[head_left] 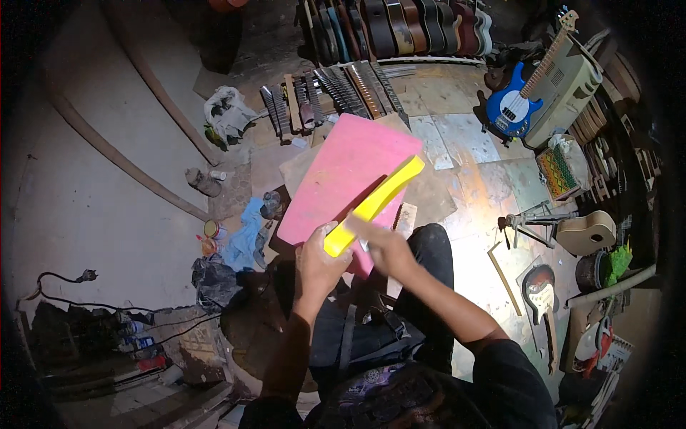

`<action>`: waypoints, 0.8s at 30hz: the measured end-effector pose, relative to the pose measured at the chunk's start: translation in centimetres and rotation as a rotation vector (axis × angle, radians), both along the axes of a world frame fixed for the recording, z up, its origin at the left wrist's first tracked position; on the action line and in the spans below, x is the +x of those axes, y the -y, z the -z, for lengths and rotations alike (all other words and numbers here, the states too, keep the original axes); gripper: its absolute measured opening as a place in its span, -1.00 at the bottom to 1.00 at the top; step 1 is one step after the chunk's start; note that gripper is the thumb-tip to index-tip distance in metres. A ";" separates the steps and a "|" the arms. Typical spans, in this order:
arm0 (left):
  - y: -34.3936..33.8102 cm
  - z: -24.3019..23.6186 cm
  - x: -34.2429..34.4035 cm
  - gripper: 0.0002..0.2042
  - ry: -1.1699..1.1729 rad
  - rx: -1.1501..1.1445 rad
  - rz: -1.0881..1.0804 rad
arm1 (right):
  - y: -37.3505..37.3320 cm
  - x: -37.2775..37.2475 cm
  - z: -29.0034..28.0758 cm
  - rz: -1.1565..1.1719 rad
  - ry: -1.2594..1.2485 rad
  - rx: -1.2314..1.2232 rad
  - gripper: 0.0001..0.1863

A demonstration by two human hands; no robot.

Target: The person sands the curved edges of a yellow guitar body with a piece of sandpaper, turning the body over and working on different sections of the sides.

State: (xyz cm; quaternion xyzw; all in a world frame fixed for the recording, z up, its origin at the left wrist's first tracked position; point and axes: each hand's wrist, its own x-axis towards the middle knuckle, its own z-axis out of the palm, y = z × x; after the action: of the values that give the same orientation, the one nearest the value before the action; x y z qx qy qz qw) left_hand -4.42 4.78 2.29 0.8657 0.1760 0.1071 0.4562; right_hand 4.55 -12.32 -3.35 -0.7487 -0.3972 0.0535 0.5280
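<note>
A long, slightly curved bright yellow piece (pixel 386 191) slants over a pink board (pixel 341 171), its far end up to the right. My left hand (pixel 319 263) is wrapped round the near end of the piece. Against its right side, close to that end, lies my right hand (pixel 388 250). Motion smears the fingers of this hand, so whether they hold anything cannot be made out. The pink board lies flat beneath, partly covered by the yellow piece and both hands. What exactly the yellow piece is does not show.
Guitar necks or fretboards (pixel 350 89) lie in a row beyond the board, with several guitar bodies (pixel 407 28) behind. On the right are a blue bass guitar (pixel 509 111), an acoustic guitar body (pixel 586 232) and a sunburst guitar (pixel 539 293). A blue cloth (pixel 245 236) and black plastic bag (pixel 216 282) lie left.
</note>
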 end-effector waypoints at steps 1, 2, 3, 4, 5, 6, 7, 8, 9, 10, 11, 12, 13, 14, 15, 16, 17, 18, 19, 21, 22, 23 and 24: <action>0.1 -0.1 0.0 -0.50 -0.008 0.002 -0.004 | -0.1 1.5 0.0 0.125 -0.085 -0.021 -0.32; 0.3 -0.3 0.1 -0.50 -0.008 0.015 -0.003 | 0.1 1.6 -0.1 0.135 -0.086 -0.030 -0.33; 0.2 -0.5 0.3 -0.51 -0.010 0.032 -0.006 | -0.2 1.4 -0.8 0.139 -0.092 -0.037 -0.33; 0.1 -0.6 0.4 -0.52 -0.013 0.046 -0.009 | -0.9 -0.6 -1.2 0.113 -0.092 -0.027 -0.33; -0.1 -0.5 0.3 -0.50 -0.010 0.049 -0.004 | -1.5 -2.2 -1.9 0.088 -0.092 -0.017 -0.33; -0.4 -0.5 0.2 -0.48 -0.005 0.048 0.007 | -1.5 -3.2 -3.9 -0.023 -0.106 0.080 -0.30; -0.4 -0.4 0.2 -0.46 0.001 0.046 0.017 | -1.3 -2.5 -2.8 0.011 -0.081 0.050 -0.31; -0.4 -0.2 0.1 -0.48 -0.045 0.028 0.009 | -0.8 -1.1 -0.4 0.045 -0.056 0.019 -0.32; 0.1 -0.5 0.4 -0.50 -0.029 0.034 0.009 | -0.1 0.5 1.4 0.084 -0.028 -0.013 -0.33; 0.3 -1.0 0.4 -0.53 -0.018 0.045 -0.001 | 0.1 2.4 0.8 0.157 0.083 -0.063 -0.32; 0.5 -1.3 0.4 -0.55 -0.008 0.056 -0.011 | 0.5 2.6 0.2 0.174 0.033 -0.108 -0.30; 0.2 -1.4 0.4 -0.53 -0.015 0.042 -0.002 | -0.1 1.4 -0.4 0.155 -0.093 -0.095 -0.29; 0.0 -1.3 0.7 -0.51 -0.021 0.021 0.012 | -0.5 -0.3 -1.0 0.092 -0.129 -0.040 -0.28; 0.0 -1.3 0.7 -0.49 -0.030 -0.003 0.026 | -0.9 -2.0 -1.7 0.027 -0.168 0.015 -0.27; 0.0 -1.3 0.7 -0.49 -0.037 0.031 0.015 | -1.4 -2.8 -3.0 -0.071 -0.184 0.153 -0.29; 0.0 -1.2 0.6 -0.48 -0.044 0.066 0.005 | -1.1 -2.1 -2.2 -0.080 -0.112 0.120 -0.27; 0.0 -1.1 0.4 -0.48 -0.051 0.101 -0.005 | -0.5 -0.8 -0.5 -0.088 -0.041 0.086 -0.26; 0.1 -0.7 0.3 -0.49 0.042 0.098 0.025 | 0.2 1.0 1.8 0.052 -0.045 -0.032 -0.25; 0.2 -0.8 0.3 -0.50 0.039 0.086 0.012 | 0.6 2.6 2.0 0.156 0.069 -0.153 -0.24; 0.8 -1.8 0.6 -0.51 0.039 0.067 0.004 | 1.6 6.5 2.8 0.361 0.407 -0.162 -0.24; 0.9 -1.8 0.7 -0.52 0.070 0.101 0.007 | 1.5 7.3 2.4 0.423 0.372 -0.190 -0.25; 0.9 -1.7 0.9 -0.53 0.062 0.085 0.005 | 1.4 7.6 2.0 0.484 0.336 -0.219 -0.27; 1.0 -1.8 1.0 -0.53 0.054 0.068 0.001 | 0.9 6.8 2.6 0.492 0.267 -0.268 -0.28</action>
State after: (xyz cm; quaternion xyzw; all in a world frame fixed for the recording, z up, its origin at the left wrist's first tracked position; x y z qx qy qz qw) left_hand -3.39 3.82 4.08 0.8776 0.1594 0.1363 0.4311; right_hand 11.39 -13.26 -6.00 -0.8857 -0.2594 -0.1228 0.3648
